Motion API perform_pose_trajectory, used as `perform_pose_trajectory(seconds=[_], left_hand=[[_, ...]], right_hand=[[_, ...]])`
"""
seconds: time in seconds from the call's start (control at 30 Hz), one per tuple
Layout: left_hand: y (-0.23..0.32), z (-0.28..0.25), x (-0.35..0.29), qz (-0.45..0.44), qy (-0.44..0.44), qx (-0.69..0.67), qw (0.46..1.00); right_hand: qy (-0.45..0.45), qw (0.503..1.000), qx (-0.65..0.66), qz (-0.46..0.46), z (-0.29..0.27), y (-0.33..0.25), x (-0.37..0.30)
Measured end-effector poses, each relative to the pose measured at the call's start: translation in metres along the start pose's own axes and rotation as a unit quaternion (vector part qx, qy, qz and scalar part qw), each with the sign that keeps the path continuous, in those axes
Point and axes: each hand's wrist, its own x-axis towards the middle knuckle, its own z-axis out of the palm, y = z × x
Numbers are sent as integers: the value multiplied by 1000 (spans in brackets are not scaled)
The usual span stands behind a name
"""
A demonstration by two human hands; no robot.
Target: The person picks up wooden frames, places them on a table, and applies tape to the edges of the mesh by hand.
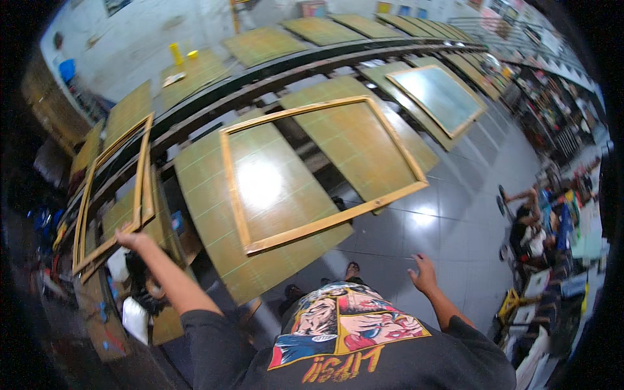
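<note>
At the left, my left hand [132,239] has its fingers curled around the near bar of a wooden frame [101,251], which looks like two or more overlapping frames. My right hand [424,274] hangs over the grey floor with fingers apart and nothing in it. In front of me, another empty wooden frame [338,216] lies across two greenish-brown boards [208,211] marked with thin green lines; neither hand touches it. Farther right, a wooden frame with a pale mesh [442,97] rests on another board.
Dark rails [195,117] run behind the boards, with a further row of boards [263,45] beyond. A yellow container [175,54] stands on one. A white bag [135,320] lies below at left. At far right a person [530,231] sits near cluttered shelves. Grey floor tiles [390,240] show beside the boards.
</note>
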Motion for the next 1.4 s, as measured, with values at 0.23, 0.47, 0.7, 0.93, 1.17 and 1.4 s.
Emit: perform_pose_trajectory(seconds=[0.23,0.47,0.7,0.93,1.17,1.4], left_hand=[[-37,-57,75,-80,-104,71,989],[-41,-45,25,-72,-301,335,890],[-111,14,-220,124,-124,406,897],[-255,64,-549,306,-472,493,664],[-355,156,-827,320,-769,413,369],[-490,213,-972,315,-831,382,254]], right_hand=[[-26,998,53,10,10,80,-13],[-5,990,118,72,2,203,-3],[60,968,155,189,-75,309,21],[130,952,216,172,-167,364,182],[161,969,160,97,-274,395,345],[124,981,113,101,-322,485,441]])
